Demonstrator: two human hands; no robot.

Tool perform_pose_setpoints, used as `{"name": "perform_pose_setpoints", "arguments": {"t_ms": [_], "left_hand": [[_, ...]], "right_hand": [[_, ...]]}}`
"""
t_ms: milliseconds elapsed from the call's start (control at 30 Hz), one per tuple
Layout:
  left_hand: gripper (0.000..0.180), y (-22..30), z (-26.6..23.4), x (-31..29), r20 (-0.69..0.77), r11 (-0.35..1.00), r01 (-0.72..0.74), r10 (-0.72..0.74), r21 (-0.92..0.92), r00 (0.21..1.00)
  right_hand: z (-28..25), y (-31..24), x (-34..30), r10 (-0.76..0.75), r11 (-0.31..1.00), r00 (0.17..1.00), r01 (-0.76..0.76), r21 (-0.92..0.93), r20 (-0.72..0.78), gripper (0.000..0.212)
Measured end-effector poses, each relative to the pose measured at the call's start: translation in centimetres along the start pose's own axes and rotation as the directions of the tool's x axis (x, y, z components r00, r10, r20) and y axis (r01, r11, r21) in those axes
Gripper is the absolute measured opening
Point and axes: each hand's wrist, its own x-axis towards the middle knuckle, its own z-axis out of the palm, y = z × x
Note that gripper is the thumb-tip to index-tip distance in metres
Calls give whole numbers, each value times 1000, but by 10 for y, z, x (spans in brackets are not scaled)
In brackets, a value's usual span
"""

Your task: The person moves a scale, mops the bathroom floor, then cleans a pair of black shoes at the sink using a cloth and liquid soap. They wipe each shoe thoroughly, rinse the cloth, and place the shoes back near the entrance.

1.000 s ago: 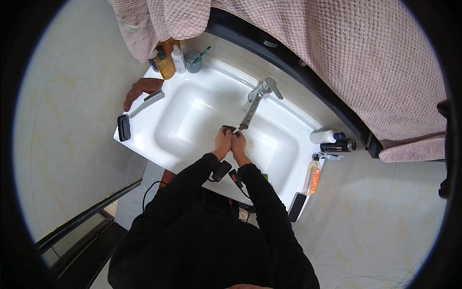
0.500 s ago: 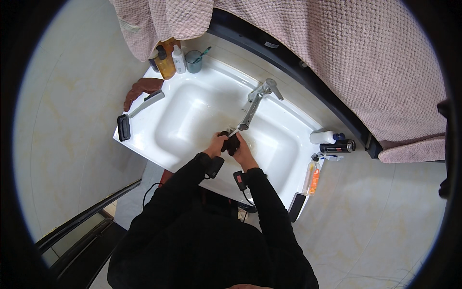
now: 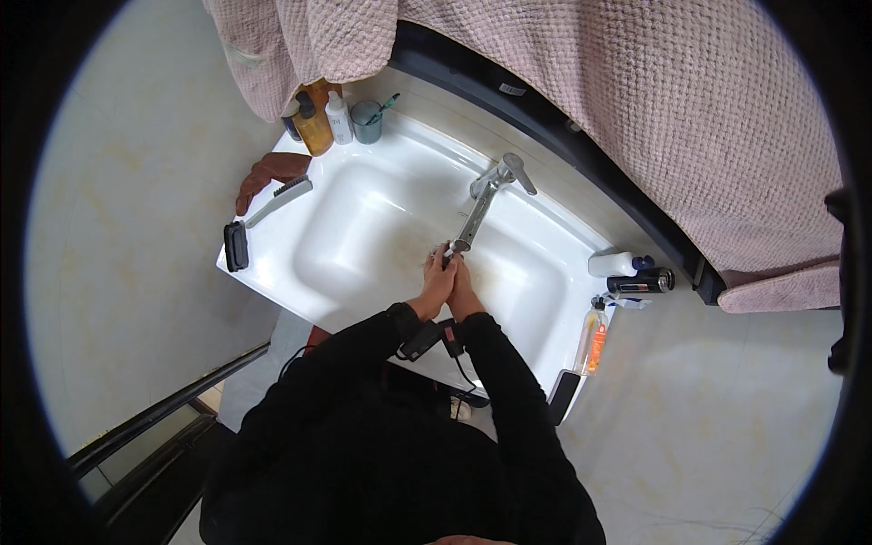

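Observation:
Both hands meet under the spout of the chrome faucet, over the white sink. My left hand is closed, its fingers pressed against my right hand, which is closed too. Between them only a sliver of something dark shows near the fingertips; the hands hide the rest, and its kind cannot be made out. Water seems to run from the spout onto the fingers.
On the left rim lie a grey-handled brush, a black brush and a brown glove-like item. Pump bottles and a cup with toothbrush stand behind. A clear bottle and a phone are right.
My left hand has moved right and closed in against my right hand. The dark thing, plainly visible between the hands before, is now almost wholly covered by them.

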Motion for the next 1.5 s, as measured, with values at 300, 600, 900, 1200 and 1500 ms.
{"name": "perform_pose_setpoints", "arguments": {"t_ms": [300, 600, 900, 1200, 1500], "left_hand": [[45, 1, -7, 3, 47, 988, 141, -138, -68, 989], [39, 7, 7, -12, 63, 981, 116, -107, -156, 992], [32, 34, -98, 23, 364, 888, 353, -237, -296, 901], [21, 79, -114, 28, 345, 919, -298, 200, 258, 917], [24, 104, -119, 26, 488, 942, 242, -102, -232, 867]], "right_hand": [[6, -1, -1, -102, 953, 994, 109, -283, 39, 36], [-3, -9, -1, -15, 930, 980, -60, -362, -200, 34], [-13, -47, -23, -298, 620, 951, 129, -774, -81, 42], [-10, -63, -29, -291, -272, 885, 288, -918, 364, 29], [6, -62, -28, -467, -134, 832, 267, -954, 299, 27]]}}
